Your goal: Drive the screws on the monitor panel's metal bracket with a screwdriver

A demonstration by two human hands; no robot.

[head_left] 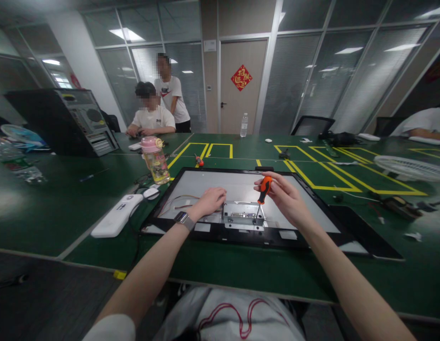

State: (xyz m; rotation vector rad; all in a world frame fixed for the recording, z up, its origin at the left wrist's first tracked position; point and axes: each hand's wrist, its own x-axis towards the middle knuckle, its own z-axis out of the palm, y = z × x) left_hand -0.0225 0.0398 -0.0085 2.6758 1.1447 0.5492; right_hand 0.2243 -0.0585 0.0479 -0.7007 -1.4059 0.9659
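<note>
My right hand [285, 194] is closed around a screwdriver [265, 189] with an orange and black handle. Its shaft points down at the right end of a metal bracket [241, 213]. My left hand [210, 201], with a watch on the wrist, grips the left end of this bracket with bent fingers; the thumb is hidden. Under both hands lies a large flat panel [194, 182] with a black frame and pale back, like a monitor part. Thin wires [177, 202] run across its left side.
A pink-lided bottle [156, 163] and a white power strip [117, 215] stand left of the panel. Farther left is a black computer case [63, 121]. A black flat piece [365, 232] lies right. Yellow tape marks the green table [99, 184]; two people are across it, another far right.
</note>
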